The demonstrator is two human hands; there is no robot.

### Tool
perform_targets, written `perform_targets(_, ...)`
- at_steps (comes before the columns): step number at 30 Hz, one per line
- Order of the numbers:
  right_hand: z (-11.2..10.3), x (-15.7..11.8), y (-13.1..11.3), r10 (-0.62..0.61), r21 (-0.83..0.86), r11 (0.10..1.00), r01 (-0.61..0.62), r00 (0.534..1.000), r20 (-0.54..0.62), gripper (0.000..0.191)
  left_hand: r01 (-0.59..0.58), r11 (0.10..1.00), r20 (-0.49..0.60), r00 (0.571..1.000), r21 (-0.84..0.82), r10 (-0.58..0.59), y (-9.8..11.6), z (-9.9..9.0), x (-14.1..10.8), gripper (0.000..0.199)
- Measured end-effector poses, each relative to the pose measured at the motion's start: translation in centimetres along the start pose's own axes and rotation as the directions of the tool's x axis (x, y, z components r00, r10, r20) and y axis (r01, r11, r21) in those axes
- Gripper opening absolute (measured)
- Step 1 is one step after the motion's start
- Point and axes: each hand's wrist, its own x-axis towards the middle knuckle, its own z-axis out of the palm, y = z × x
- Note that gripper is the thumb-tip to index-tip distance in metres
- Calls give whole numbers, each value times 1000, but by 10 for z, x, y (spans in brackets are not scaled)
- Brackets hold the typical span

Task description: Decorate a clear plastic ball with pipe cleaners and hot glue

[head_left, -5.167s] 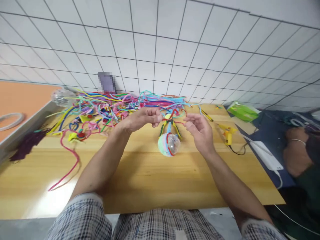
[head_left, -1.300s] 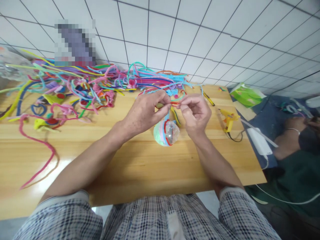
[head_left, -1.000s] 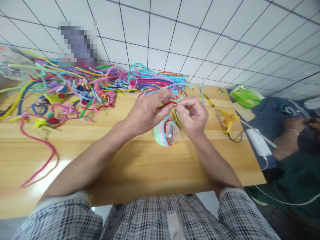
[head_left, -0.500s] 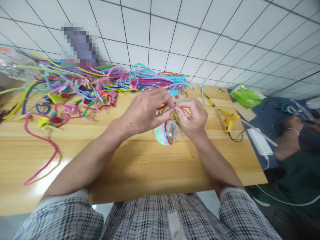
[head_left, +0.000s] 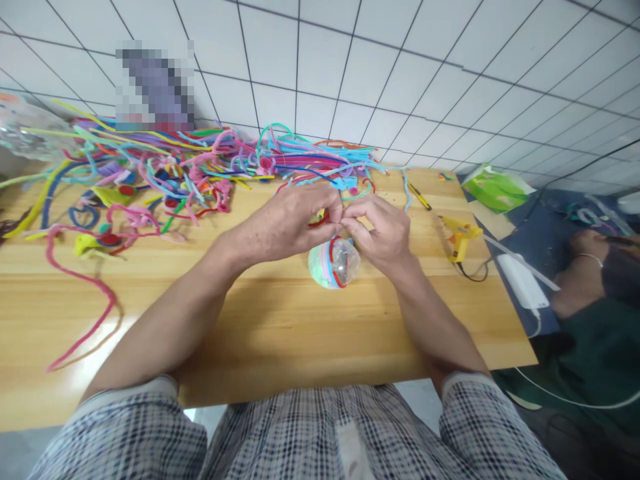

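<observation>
Over the middle of the wooden table, my left hand (head_left: 310, 212) and my right hand (head_left: 381, 230) meet fingertip to fingertip. Both are closed in a pinch, and whatever lies between the fingertips is too small and hidden to make out. Bits of red and yellow pipe cleaner (head_left: 320, 219) show in the gap by my left thumb. Just below the hands sits a clear plastic round piece (head_left: 345, 262), its left part wrapped in mint, pink, blue and red pipe cleaner rows.
Many coloured pipe cleaners (head_left: 320, 160) lie heaped along the wall. One long pink pipe cleaner (head_left: 107, 300) curls at the left. At the right are a yellow glue gun (head_left: 459, 237), a yellow cutter knife (head_left: 419, 196), a white power strip (head_left: 523, 283) and another person's arm (head_left: 583, 277).
My hands have shifted slightly left, with the right hand's fingers tilted a little differently. Fingertips stay together. The yellow strand seen between the hands is now hidden.
</observation>
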Motion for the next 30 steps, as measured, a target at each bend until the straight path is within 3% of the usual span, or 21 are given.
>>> perform_targets(4,-2,3,0,77,128,989,-79,997,24,17,3,998,72,997,-69,2,-3,-2,0,12)
perform_targets(11,0,3,1,220,171,961,-217,976,1,17,50,983,-33,998,-178,-57,-8,-4,4,17)
perform_targets(20,4,0,2,136,93,987,-133,991,-19,14,56,997,-45,997,-55,-59,-7,2,1,8)
perform_targets(25,4,0,0,126,93,988,-125,992,-2,16,46,994,40,998,-95,-42,-9,-1,2,8)
perform_targets(30,3,2,-3,253,168,953,-252,967,19,25,58,954,146,989,-295,-15,-9,-9,3,11)
